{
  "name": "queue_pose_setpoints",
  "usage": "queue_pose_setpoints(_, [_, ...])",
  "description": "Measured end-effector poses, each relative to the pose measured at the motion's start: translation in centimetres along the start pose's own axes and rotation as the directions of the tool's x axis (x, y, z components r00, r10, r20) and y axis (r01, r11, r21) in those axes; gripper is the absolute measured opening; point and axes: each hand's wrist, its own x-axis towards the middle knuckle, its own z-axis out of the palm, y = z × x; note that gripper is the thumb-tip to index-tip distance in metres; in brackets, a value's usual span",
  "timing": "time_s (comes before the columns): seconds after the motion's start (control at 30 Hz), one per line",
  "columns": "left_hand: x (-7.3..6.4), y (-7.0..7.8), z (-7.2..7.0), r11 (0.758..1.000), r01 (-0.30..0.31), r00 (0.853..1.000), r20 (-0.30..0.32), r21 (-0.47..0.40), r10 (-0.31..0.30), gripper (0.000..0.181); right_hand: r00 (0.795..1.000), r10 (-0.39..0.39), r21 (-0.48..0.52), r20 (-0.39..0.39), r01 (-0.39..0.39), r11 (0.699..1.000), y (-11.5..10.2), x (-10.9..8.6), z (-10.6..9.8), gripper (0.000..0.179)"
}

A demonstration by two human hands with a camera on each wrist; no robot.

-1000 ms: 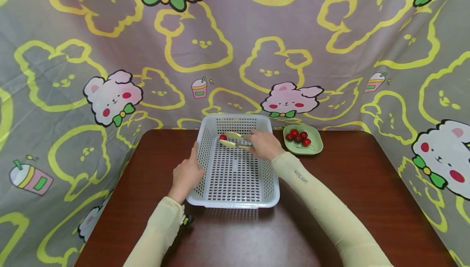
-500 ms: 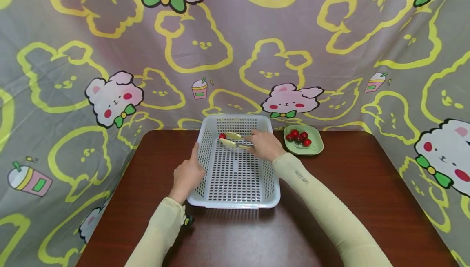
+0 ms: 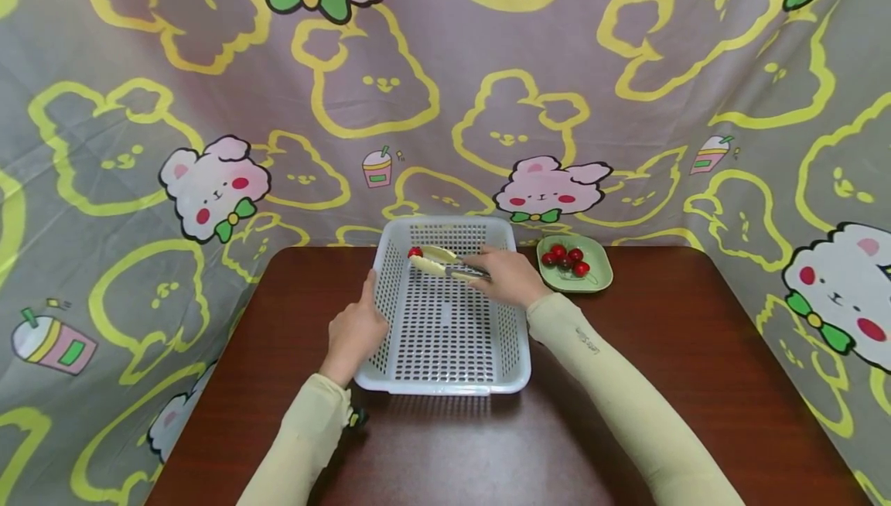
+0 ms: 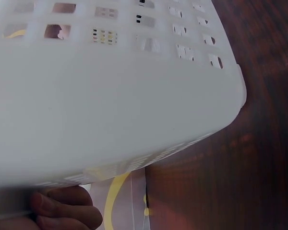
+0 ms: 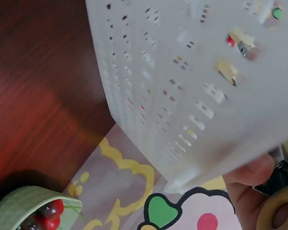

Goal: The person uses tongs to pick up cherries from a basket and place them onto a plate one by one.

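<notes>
1. Gripping the tongs (image 3: 429, 265) in the right hand (image 3: 513, 277), with fingers curled round the handle end, reaching in over the right wall of the white basket (image 3: 442, 388). Seems like a sensible hold: needs less leaning across to get to the far left corner.
2. Holding the left rim of the basket with the left hand (image 3: 357, 329), with index finger laid along the edge and other fingers curled beneath it (easiest to see in the left wrist view). Probably there to stop any sliding on the counter (image 3: 696, 351).
3. Looking for the cherry (image 3: 414, 253)? Right at the tips of the tongs, inside the basket, up in the far left part. Properly pinched or only touching? Can't tell.
4. Also worth noting: more cherries (image 3: 575, 255) bunched in the green dish (image 3: 597, 279), just right of the basket. Handy spot, I'd-guess-style, for the right side.
5. Mind the edges. Not much room past the cherry before hitting the left wall. Narrow gap between basket and dish, little counter behind either before the patterned cloth (image 3: 445, 49). Way more room toward the near end of the basket.
</notes>
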Motion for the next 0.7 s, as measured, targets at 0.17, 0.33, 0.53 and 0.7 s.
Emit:
queue_pose_setpoints(0.17, [-0.1,0.0,0.0,1.000,-0.003,1.000,-0.007,-0.001,0.003,0.086,1.000,0.017,0.117,-0.005,-0.017,0.993,0.4,-0.7,-0.3,0.051])
queue_pose_setpoints(0.33, [-0.1,-0.1,0.1,1.000,-0.018,1.000,-0.025,0.003,0.018,0.082,1.000,0.015,0.213,-0.010,-0.012,0.977,0.6,-1.4,-0.6,0.050])
queue_pose_setpoints(0.53, [-0.1,0.0,0.1,1.000,-0.026,0.999,-0.032,-0.003,0.026,0.081,1.000,-0.004,0.302,-0.017,0.009,0.953,0.8,-2.2,-1.0,0.048])
queue_pose_setpoints(0.7, [-0.1,0.0,0.0,1.000,-0.026,0.999,-0.029,0.001,0.026,0.080,0.999,-0.006,0.302,-0.032,0.015,0.953,1.1,-2.8,-1.3,0.048])
